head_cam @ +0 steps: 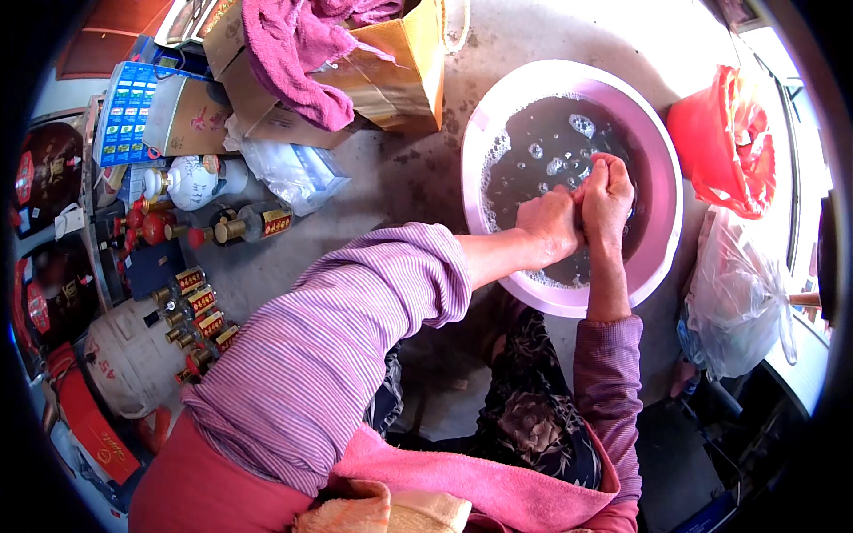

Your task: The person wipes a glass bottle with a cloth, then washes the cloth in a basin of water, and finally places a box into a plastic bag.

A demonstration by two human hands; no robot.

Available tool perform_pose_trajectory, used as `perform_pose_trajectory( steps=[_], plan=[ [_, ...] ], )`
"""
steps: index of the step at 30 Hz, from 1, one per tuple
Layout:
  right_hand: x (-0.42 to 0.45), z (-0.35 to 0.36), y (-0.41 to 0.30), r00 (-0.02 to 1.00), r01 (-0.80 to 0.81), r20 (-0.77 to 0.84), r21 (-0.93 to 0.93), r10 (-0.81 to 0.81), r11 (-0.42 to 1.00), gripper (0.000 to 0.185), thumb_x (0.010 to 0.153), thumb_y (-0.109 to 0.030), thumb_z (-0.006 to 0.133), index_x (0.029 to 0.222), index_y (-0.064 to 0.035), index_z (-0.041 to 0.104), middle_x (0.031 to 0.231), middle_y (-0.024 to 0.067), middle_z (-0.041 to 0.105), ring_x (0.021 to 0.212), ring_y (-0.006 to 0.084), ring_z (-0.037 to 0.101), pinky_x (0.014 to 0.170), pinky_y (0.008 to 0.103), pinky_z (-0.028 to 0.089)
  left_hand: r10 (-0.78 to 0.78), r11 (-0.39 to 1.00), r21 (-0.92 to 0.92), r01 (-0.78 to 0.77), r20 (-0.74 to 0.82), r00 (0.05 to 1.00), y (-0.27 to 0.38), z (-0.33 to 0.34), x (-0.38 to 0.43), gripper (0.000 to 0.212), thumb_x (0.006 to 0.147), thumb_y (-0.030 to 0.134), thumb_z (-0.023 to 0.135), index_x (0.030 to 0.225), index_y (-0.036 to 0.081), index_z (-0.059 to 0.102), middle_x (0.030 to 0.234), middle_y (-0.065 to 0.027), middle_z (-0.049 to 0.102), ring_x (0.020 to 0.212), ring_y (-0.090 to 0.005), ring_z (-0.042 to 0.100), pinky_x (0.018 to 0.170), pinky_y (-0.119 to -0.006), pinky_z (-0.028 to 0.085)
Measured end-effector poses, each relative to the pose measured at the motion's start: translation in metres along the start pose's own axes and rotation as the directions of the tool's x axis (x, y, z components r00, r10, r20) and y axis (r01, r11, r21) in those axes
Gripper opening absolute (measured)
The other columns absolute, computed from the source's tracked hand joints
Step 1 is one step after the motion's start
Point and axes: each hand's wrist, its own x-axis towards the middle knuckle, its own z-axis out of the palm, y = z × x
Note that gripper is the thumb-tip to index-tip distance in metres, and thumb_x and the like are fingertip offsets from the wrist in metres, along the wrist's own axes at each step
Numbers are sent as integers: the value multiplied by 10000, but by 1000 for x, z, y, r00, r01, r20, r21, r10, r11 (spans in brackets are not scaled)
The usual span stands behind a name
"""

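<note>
A pale pink plastic basin stands on the floor before me, holding dark, murky water with foam along its edge and bubbles on top. Both my hands are over the basin, pressed together with curled fingers. My left hand reaches in from the left, and its knuckles meet my right hand, which is bent over at the wrist. Whatever may lie between the two is hidden by the fingers. Across my lap lies a pink towel, with a yellow-orange cloth at the bottom edge.
At the upper left, a pink towel drapes over a cardboard box and a golden paper bag. Several bottles and a white gas cylinder line the left. A red bag-lined bucket and a clear plastic bag stand right.
</note>
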Motion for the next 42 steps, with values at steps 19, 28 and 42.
perform_pose_trajectory(
  steps=[19,28,42],
  plan=[
    [-5,-21,-31,903,-429,288,610,318,666,469,899,-273,605,1198,67,483,886,119,628,818,182,624,728,308,517,91,974,-199,-113,-117,989,2,-23,-11,560,607,212,731,1032,-63,491,939,-253,631,932,-374,625,816,-438,497],
    [-48,-68,-91,908,-279,419,645,-24,712,444,883,-124,587,1255,72,442,1155,170,564,1057,227,581,926,324,470,294,936,-161,-312,-127,947,34,-104,-62,732,505,286,876,1049,-87,560,1002,-183,612,939,-242,611,859,-324,483],
    [-75,-125,-219,985,-29,140,711,-100,703,106,840,12,534,932,50,571,879,133,610,790,208,632,751,305,553,3,560,-791,-245,-294,956,103,-164,-154,500,855,457,589,1085,15,553,1084,-116,557,1035,-221,551,932,-456,401]
  ],
)
